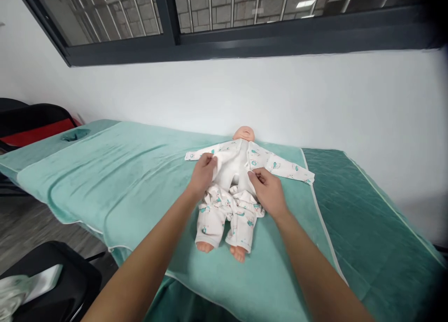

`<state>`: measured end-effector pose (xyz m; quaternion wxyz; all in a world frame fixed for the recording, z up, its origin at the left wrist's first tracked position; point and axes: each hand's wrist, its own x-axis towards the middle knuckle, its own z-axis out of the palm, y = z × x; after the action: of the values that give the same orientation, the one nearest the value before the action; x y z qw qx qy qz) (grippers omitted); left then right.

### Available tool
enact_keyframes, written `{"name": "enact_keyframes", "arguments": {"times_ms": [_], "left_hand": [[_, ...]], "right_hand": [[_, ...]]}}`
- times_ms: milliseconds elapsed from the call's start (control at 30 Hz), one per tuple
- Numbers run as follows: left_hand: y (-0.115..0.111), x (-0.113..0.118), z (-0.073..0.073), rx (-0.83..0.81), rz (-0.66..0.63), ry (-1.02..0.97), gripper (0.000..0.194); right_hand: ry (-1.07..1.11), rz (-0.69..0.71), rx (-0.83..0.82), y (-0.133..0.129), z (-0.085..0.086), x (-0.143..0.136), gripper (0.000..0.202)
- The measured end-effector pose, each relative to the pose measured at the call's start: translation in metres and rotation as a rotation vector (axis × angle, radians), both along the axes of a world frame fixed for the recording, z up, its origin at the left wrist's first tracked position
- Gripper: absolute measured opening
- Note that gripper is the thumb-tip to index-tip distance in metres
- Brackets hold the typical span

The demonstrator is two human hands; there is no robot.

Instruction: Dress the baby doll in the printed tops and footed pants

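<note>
A baby doll (244, 133) lies on its back, head towards the wall and bare feet towards me. Its white printed baby shirt (289, 169) is spread with both sleeves out to the sides, the front parted over a plain white layer. My left hand (204, 173) pinches the shirt's front edge on the left. On the right, my right hand (268, 189) pinches the opposite front edge between thumb and fingers. Printed baby trousers (210, 220) cover the doll's legs, their waist bunched around the thighs.
Light green cloth (140, 172) covers the bed, with a darker green cover (353, 210) at the right. A white wall and a barred window (245, 9) stand behind. A black chair (66, 275) holding a white box and cloth is at lower left; a black and red chair (38, 126) stands farther back.
</note>
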<state>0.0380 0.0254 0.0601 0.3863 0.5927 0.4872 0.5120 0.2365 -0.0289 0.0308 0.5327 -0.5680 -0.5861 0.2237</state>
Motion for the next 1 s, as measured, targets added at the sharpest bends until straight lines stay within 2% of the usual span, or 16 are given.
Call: {"name": "enact_keyframes", "arguments": {"times_ms": [67, 100, 200, 267, 367, 467, 567, 700, 767, 833, 867, 933, 1000], "left_hand": [[0.008, -0.012, -0.009, -0.079, 0.111, -0.198, 0.028], [0.012, -0.021, -0.014, -0.097, 0.176, -0.211, 0.029], [0.024, -0.051, -0.028, -0.116, 0.314, -0.102, 0.022], [0.029, -0.072, -0.035, -0.134, 0.363, 0.024, 0.015], [0.032, -0.095, -0.039, -0.131, 0.415, 0.253, 0.008], [0.029, -0.103, -0.041, -0.123, 0.457, 0.440, 0.009], [0.023, -0.101, -0.045, -0.131, 0.469, 0.577, 0.019], [0.019, -0.098, -0.052, -0.137, 0.473, 0.874, 0.029], [0.021, -0.099, -0.055, -0.087, 0.438, 0.953, 0.028], [0.022, -0.099, -0.058, 0.033, 0.415, 0.964, 0.025], [0.022, -0.099, -0.058, 0.116, 0.412, 0.954, 0.024], [0.020, -0.098, -0.059, 0.299, 0.389, 0.914, 0.024], [0.015, -0.095, -0.057, 0.448, 0.237, 0.878, 0.022]], "right_hand": [[0.214, -0.001, 0.016, -0.001, -0.008, 0.006, 0.028], [0.306, -0.020, 0.028, -0.002, -0.013, 0.011, 0.028], [0.454, -0.159, 0.052, -0.009, -0.025, 0.037, 0.031], [0.457, -0.280, 0.012, -0.019, -0.031, 0.060, 0.037], [0.271, -0.414, -0.117, -0.037, -0.035, 0.090, 0.047], [0.072, -0.496, -0.227, -0.055, -0.036, 0.104, 0.051], [-0.096, -0.541, -0.261, -0.067, -0.036, 0.102, 0.053], [-0.388, -0.585, -0.298, -0.076, -0.040, 0.090, 0.050], [-0.524, -0.609, -0.385, -0.078, -0.041, 0.085, 0.048], [-0.634, -0.632, -0.464, -0.079, -0.042, 0.081, 0.047], [-0.671, -0.651, -0.463, -0.079, -0.043, 0.079, 0.045], [-0.721, -0.681, -0.345, -0.079, -0.044, 0.075, 0.039], [-0.740, -0.632, -0.111, -0.077, -0.046, 0.067, 0.030]]}}
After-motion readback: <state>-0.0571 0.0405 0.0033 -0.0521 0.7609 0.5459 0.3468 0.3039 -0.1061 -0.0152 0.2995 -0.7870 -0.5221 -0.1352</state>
